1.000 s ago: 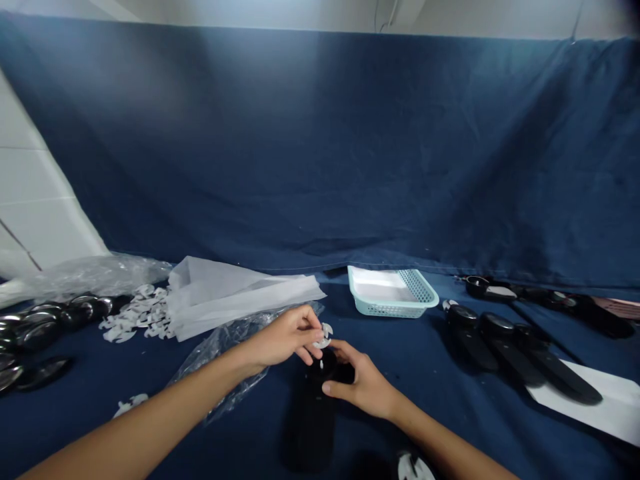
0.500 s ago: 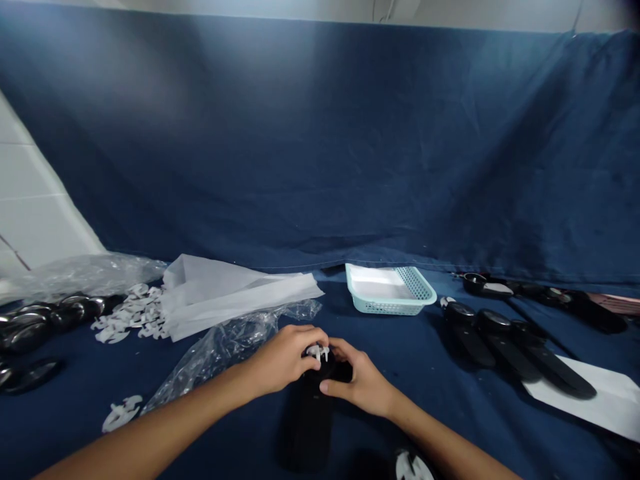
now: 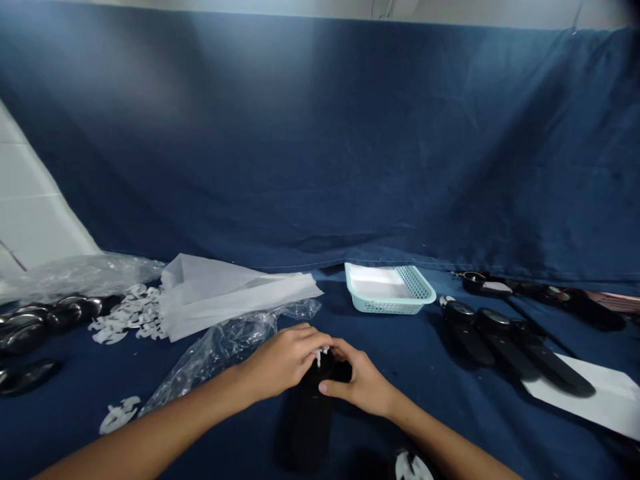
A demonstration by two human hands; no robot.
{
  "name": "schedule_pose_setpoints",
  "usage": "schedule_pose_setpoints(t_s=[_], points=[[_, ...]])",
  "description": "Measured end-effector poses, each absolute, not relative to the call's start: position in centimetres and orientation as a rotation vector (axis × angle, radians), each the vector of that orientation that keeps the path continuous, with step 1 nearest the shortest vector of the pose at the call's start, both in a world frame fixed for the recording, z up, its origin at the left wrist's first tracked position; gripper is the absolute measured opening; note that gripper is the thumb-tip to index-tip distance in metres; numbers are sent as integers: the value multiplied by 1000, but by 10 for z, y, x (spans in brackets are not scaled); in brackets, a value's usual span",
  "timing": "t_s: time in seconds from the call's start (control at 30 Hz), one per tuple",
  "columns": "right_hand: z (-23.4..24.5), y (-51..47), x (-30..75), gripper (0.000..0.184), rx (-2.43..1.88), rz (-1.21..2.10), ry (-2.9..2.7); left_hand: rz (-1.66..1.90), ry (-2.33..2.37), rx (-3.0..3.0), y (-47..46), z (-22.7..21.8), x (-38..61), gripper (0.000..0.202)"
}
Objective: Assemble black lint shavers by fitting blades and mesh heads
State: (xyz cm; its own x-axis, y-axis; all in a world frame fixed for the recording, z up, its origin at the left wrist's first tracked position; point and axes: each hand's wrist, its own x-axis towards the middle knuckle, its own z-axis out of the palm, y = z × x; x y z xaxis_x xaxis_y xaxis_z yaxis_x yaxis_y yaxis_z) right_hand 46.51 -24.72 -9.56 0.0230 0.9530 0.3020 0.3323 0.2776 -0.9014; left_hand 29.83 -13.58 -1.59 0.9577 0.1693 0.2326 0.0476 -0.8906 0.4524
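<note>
A long black part with a round head (image 3: 310,420) lies on the blue cloth in front of me. My right hand (image 3: 361,383) grips the round head from its right side, thumb near and fingers on the far side. My left hand (image 3: 287,360) has its fingers closed on a small white plastic piece (image 3: 320,355) at the top of that head. Most of the white piece is hidden by the fingers. Near my right forearm, a round black part with a white piece in it (image 3: 411,465) shows at the bottom edge.
White plastic pieces (image 3: 133,313) are heaped beside a white sheet bag (image 3: 225,293); a single one (image 3: 120,415) lies nearer. Shiny black parts (image 3: 30,327) sit at far left. A light-blue basket (image 3: 390,305) stands behind my hands. Black long-handled parts (image 3: 515,353) rest on the right.
My left hand has turned slightly, its fingers closing further over the white piece, which now shows less. The right hand keeps its grip on the black part.
</note>
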Motion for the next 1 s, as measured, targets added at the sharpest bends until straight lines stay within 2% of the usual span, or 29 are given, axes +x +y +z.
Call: schedule_pose_setpoints(t_s=[0.4,0.67,1.0], points=[[-94,-247,464,56,-1221,743,-1531,164,175,2615,-135,6,295,56],[-101,-247,466,63,-1322,725,-1517,34,210,2540,-122,16,316,40],[-96,-246,464,59,-1308,726,-1526,-106,233,2722,-128,29,334,49]])
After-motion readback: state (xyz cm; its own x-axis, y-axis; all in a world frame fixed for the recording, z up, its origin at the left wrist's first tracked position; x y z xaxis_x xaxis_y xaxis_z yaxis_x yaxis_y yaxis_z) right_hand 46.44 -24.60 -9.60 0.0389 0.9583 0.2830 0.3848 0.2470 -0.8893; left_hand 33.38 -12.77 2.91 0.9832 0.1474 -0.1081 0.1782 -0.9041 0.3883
